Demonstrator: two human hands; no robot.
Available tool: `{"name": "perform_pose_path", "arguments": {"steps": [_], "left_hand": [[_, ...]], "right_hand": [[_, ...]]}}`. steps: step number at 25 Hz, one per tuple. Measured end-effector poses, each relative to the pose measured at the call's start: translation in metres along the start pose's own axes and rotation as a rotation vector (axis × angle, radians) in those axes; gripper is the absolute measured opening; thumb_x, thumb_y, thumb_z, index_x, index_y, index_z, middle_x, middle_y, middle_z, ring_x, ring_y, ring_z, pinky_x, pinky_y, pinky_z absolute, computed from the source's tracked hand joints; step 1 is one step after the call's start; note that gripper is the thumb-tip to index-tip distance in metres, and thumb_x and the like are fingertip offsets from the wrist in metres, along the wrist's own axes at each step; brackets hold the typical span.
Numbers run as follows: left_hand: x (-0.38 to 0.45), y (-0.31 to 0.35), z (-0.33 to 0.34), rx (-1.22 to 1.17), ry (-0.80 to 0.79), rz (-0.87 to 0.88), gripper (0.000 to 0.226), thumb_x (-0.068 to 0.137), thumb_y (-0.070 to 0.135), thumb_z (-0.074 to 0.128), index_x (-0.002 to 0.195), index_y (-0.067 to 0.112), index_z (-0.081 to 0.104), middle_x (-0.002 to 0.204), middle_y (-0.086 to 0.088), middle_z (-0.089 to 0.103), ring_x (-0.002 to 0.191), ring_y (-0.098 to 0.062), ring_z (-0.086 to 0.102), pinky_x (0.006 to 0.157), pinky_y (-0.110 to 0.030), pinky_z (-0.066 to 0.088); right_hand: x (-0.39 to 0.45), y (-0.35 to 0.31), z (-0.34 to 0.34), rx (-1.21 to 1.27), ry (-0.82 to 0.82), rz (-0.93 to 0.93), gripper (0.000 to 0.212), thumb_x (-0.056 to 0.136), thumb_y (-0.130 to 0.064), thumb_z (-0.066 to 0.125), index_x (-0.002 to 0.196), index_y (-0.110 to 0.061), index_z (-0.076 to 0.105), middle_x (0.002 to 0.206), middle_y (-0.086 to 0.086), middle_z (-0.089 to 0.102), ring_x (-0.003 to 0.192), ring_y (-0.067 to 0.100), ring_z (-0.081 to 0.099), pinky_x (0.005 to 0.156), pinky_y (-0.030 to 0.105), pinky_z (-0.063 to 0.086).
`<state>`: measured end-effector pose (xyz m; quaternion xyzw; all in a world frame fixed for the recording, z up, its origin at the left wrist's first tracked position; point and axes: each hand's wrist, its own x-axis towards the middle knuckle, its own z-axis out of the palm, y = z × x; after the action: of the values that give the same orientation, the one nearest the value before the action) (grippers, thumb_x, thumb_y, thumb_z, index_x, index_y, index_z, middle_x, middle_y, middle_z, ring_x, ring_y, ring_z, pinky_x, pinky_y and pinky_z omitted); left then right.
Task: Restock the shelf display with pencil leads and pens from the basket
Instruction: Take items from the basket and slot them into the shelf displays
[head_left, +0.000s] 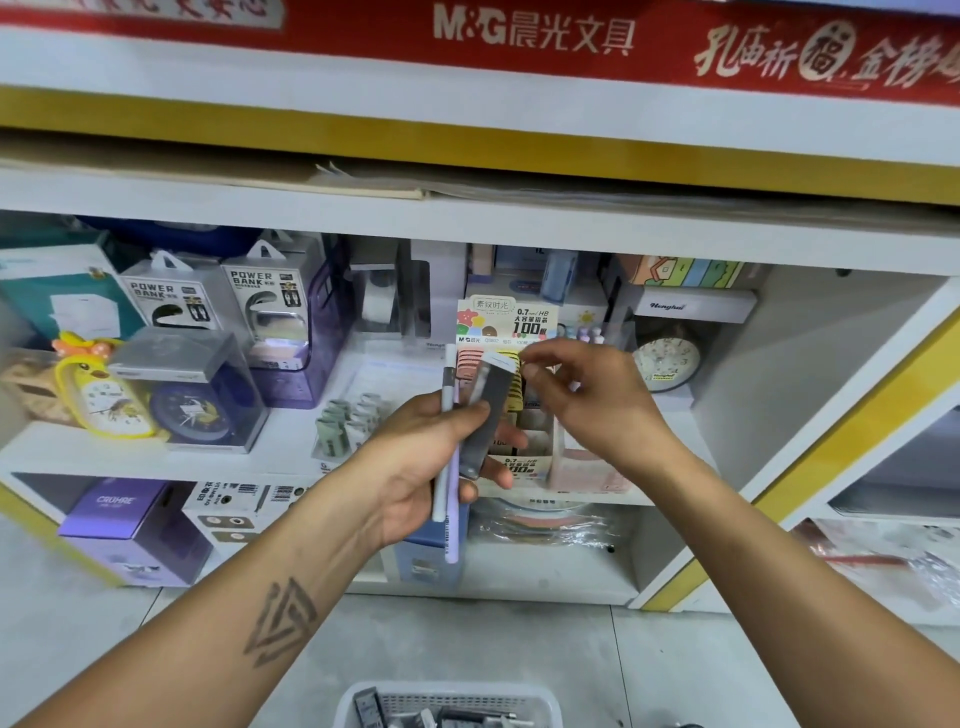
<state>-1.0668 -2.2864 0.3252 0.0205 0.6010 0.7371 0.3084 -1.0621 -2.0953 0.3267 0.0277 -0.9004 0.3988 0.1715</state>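
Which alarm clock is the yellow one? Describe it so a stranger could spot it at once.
Start at the white shelf holding the power bank boxes, then go down to its far left end. The yellow alarm clock leans there, cartoon-shaped with an orange bow on top. The clock beside it is dark blue in a clear box.

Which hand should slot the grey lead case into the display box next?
Probably the right hand: it pinches the grey lead case by its top, directly before the display box. The left hand is full, gripping pens.

Left hand (431, 457): raised, palm turned inward, fingers (498, 441) curled closed in a grasp. Right hand (587, 400): raised alongside, thumb and forefinger pinched. Both forearms extended forward.
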Motion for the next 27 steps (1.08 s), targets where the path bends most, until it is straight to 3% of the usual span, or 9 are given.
{"name": "perform_pose_path", "arguments": {"steps": [2,4,8,11,13,16,19,24,27], "left_hand": [[0.002,-0.001,0.007,-0.056,-0.092,-0.028,0.018,0.1,0.019,0.054,0.106,0.007,0.066,0.094,-0.024,0.072,0.053,-0.028,0.059,0.034,-0.019,0.034],[0.004,-0.001,0.013,-0.122,-0.172,-0.056,0.019,0.099,0.019,0.054,0.106,0.005,0.064,0.088,-0.025,0.068,0.048,-0.025,0.053,0.031,-0.017,0.029],[0.01,0.0,0.021,-0.151,-0.244,-0.089,0.027,0.1,0.021,0.051,0.118,0.002,0.057,0.089,-0.026,0.065,0.046,-0.022,0.051,0.029,-0.016,0.026],[0.011,-0.001,0.025,-0.156,-0.267,-0.108,0.028,0.1,0.024,0.052,0.114,0.002,0.061,0.093,-0.025,0.066,0.051,-0.023,0.054,0.029,-0.016,0.028],[0.01,-0.002,0.027,-0.136,-0.238,-0.122,0.03,0.097,0.029,0.054,0.111,0.006,0.065,0.094,-0.024,0.068,0.055,-0.025,0.058,0.03,-0.017,0.032],[0.012,-0.006,0.025,0.025,-0.076,-0.135,0.028,0.101,0.031,0.05,0.11,0.011,0.067,0.097,-0.021,0.074,0.059,-0.027,0.064,0.036,-0.019,0.038],[0.015,-0.01,0.023,0.151,0.049,-0.135,0.024,0.102,0.026,0.051,0.104,0.006,0.064,0.076,-0.014,0.072,0.042,-0.021,0.05,0.036,-0.016,0.028],[0.016,-0.007,0.02,0.228,0.094,-0.096,0.007,0.089,0.011,0.061,0.085,0.012,0.055,0.062,-0.008,0.057,0.044,-0.015,0.038,0.041,-0.018,0.02],[0.016,-0.003,0.019,0.114,0.098,-0.127,0.006,0.09,0.008,0.053,0.085,0.012,0.051,0.063,-0.01,0.054,0.047,-0.016,0.039,0.042,-0.02,0.022]], "right_hand": [[0.0,0.002,-0.007,0.388,-0.124,0.154,0.035,0.095,0.003,0.057,0.122,-0.018,0.067,0.113,-0.006,0.073,0.097,0.014,0.07,0.073,0.021,0.054],[-0.003,0.006,-0.014,0.615,-0.217,0.155,0.043,0.092,0.015,0.054,0.126,-0.01,0.065,0.119,0.005,0.072,0.106,0.028,0.07,0.078,0.028,0.057],[-0.009,0.017,-0.031,0.742,-0.277,0.087,0.045,0.091,0.016,0.054,0.129,-0.007,0.064,0.122,0.015,0.07,0.115,0.035,0.066,0.095,0.038,0.053],[-0.011,0.023,-0.04,0.794,-0.286,0.069,0.037,0.091,0.007,0.061,0.125,-0.005,0.066,0.116,0.018,0.071,0.11,0.034,0.067,0.095,0.039,0.052],[-0.011,0.023,-0.046,0.803,-0.244,0.046,0.028,0.087,-0.001,0.067,0.114,-0.003,0.071,0.103,0.018,0.072,0.094,0.031,0.067,0.085,0.039,0.054],[-0.007,0.021,-0.054,0.759,-0.107,0.049,0.014,0.088,-0.002,0.067,0.099,-0.005,0.074,0.083,0.013,0.071,0.071,0.023,0.061,0.063,0.029,0.05],[-0.001,0.025,-0.06,0.59,0.087,0.116,0.008,0.089,-0.001,0.067,0.09,-0.007,0.073,0.073,0.011,0.069,0.062,0.021,0.056,0.055,0.031,0.045],[0.007,0.027,-0.045,0.092,0.245,0.053,0.008,0.09,-0.009,0.07,0.097,-0.011,0.069,0.075,0.014,0.068,0.064,0.023,0.066,0.067,0.041,0.056],[0.01,0.023,-0.035,-0.03,0.26,-0.003,0.014,0.089,-0.013,0.073,0.101,-0.019,0.068,0.079,-0.003,0.067,0.072,0.019,0.066,0.071,0.034,0.058]]}}
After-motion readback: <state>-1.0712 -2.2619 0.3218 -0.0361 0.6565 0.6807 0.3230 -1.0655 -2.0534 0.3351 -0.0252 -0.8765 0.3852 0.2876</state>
